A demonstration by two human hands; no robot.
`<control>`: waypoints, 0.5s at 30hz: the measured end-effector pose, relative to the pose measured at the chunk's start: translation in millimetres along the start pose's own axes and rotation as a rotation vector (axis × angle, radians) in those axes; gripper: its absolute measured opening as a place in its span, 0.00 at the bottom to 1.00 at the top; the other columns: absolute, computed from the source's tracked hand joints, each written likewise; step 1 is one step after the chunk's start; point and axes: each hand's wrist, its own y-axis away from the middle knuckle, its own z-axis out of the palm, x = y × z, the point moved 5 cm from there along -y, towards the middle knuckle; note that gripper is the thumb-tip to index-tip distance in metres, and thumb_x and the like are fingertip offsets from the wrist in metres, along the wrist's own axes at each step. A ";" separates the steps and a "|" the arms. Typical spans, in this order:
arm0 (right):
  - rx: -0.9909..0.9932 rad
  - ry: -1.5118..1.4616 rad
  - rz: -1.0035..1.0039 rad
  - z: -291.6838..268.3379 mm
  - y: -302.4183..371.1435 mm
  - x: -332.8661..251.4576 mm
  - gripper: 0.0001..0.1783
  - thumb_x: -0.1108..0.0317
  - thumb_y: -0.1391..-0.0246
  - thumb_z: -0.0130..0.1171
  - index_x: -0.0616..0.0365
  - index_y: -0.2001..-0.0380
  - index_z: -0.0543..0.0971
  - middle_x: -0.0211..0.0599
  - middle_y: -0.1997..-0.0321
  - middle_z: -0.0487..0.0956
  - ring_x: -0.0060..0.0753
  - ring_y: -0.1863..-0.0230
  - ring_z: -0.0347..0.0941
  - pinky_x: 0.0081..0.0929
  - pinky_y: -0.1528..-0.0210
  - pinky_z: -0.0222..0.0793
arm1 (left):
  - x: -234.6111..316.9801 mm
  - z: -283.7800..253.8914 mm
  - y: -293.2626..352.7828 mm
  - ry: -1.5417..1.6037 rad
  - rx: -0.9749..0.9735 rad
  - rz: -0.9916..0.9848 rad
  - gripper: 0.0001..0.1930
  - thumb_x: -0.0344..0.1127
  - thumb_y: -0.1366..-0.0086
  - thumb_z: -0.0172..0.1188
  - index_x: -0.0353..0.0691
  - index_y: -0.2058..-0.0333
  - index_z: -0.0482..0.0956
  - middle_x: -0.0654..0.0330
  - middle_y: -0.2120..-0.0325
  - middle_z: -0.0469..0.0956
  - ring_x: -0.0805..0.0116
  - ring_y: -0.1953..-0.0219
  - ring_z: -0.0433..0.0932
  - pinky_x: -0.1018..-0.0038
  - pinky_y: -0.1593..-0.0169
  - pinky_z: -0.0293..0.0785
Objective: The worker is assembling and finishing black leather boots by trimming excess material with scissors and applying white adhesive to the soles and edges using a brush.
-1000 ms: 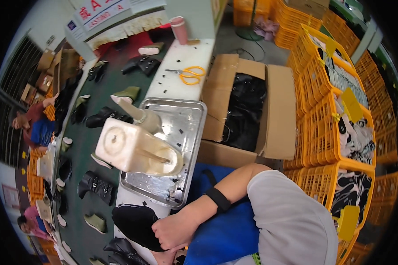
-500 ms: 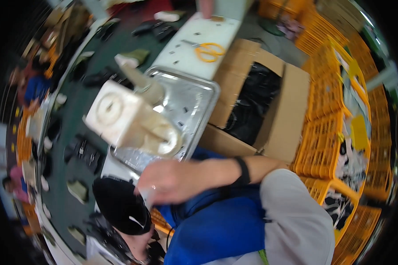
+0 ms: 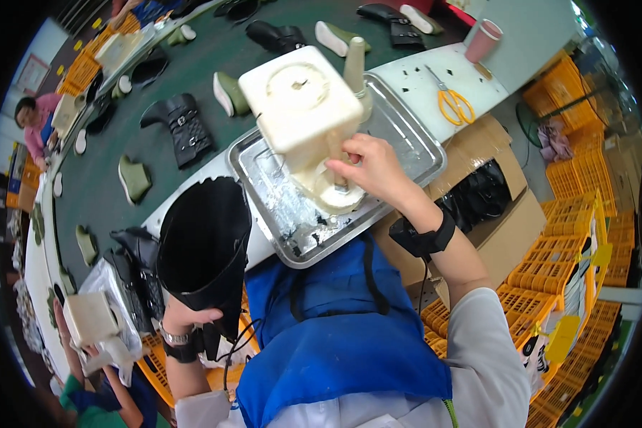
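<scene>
My left hand grips a tall black boot by its lower shaft, its wide top facing up and the inside dark. My right hand is closed with thumb and fingers pinched round the pale handle of a brush, whose lower end stands in the round front cup of a white square glue pot. The bristles are hidden in the cup. Under the pot lies a metal tray with dark scraps on it.
Orange-handled scissors and a pink cup are on the white ledge. A cardboard box of black boots stands right, beside stacked orange crates. Black boots and green shoes lie on the green belt. Co-workers sit at left.
My right hand has moved from the boot up to the glue pot. The boot in my left hand has turned so its top shows. The view has shifted.
</scene>
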 end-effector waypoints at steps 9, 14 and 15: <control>0.021 -0.214 0.095 -12.4 7.1 -0.7 0.11 0.65 0.53 0.58 0.64 0.74 0.74 0.40 0.84 0.74 0.33 0.83 0.72 0.25 0.78 0.65 | -0.8 4.3 -4.7 0.294 -0.229 0.058 0.43 0.34 0.68 0.75 0.31 0.50 0.65 0.54 0.53 0.70 0.64 0.52 0.69 0.69 0.47 0.63; 0.000 -0.129 0.134 -17.7 15.4 -3.5 0.08 0.69 0.52 0.56 0.65 0.73 0.74 0.40 0.83 0.75 0.29 0.82 0.74 0.22 0.78 0.67 | -3.3 11.0 -12.4 0.373 -0.461 0.081 0.42 0.34 0.67 0.75 0.31 0.50 0.66 0.54 0.52 0.70 0.64 0.51 0.69 0.69 0.46 0.62; -0.008 -0.133 0.126 -17.1 17.7 -2.1 0.08 0.69 0.52 0.56 0.65 0.73 0.74 0.40 0.83 0.75 0.29 0.82 0.74 0.22 0.78 0.67 | -3.8 12.3 -12.5 0.386 -0.504 0.085 0.42 0.33 0.67 0.75 0.31 0.50 0.66 0.54 0.52 0.70 0.64 0.51 0.69 0.69 0.46 0.62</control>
